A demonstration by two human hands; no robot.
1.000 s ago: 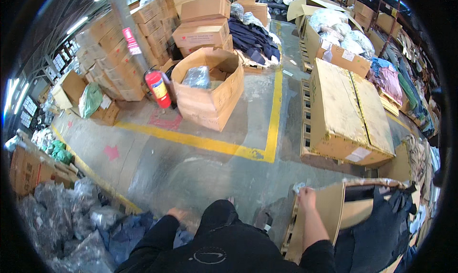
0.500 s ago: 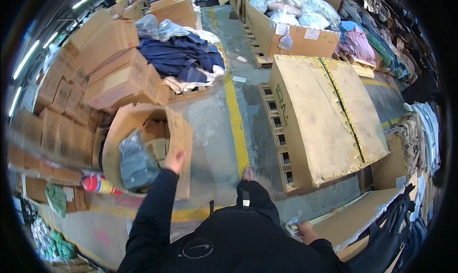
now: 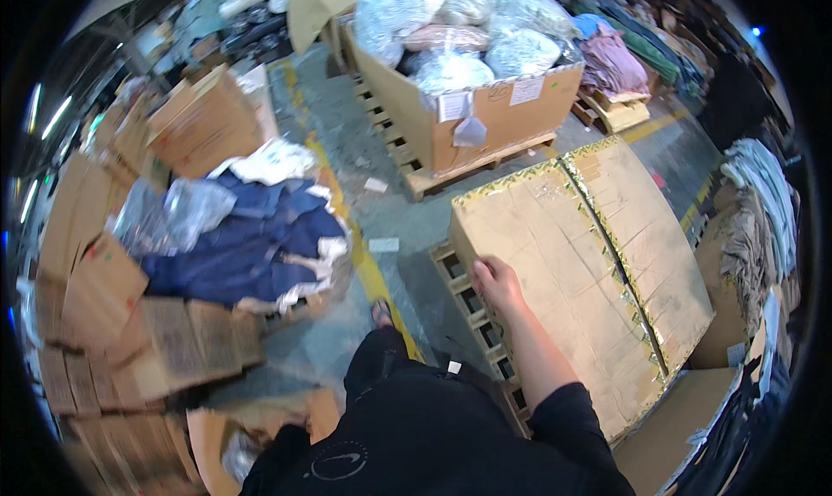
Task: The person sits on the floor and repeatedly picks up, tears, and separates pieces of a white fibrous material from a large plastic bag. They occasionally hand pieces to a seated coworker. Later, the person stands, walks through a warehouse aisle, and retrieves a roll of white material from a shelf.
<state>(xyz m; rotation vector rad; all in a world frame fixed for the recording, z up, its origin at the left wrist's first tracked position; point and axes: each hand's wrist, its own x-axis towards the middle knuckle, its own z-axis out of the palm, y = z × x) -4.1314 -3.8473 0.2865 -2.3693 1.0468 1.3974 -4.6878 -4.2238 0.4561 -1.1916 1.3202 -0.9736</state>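
Note:
My right hand [image 3: 498, 283] hovers over or rests near the left edge of a large closed carton [image 3: 563, 262]; contact cannot be told. Its fingers are curled in, with nothing visible in them. The carton has a dark strap or seam across its top with yellow patterned tape, and it sits on a wooden pallet [image 3: 446, 266]. My left hand [image 3: 302, 421] hangs low by an open cardboard box [image 3: 208, 435] with clear plastic inside. Only a small dim part of that hand shows past the sleeve, and its fingers cannot be made out.
Ahead, a pallet carries a big open carton [image 3: 511, 123] of plastic-wrapped bundles. Navy fabric [image 3: 260, 236] is heaped at left, beside stacked brown cartons [image 3: 204, 123]. A yellow floor line [image 3: 368, 275] runs along the aisle. Garments [image 3: 763, 184] pile up at right.
I have stepped forward along the aisle. My right hand has swung up and forward over the large carton, while my left hand has dropped back. The open box now lies lower in view.

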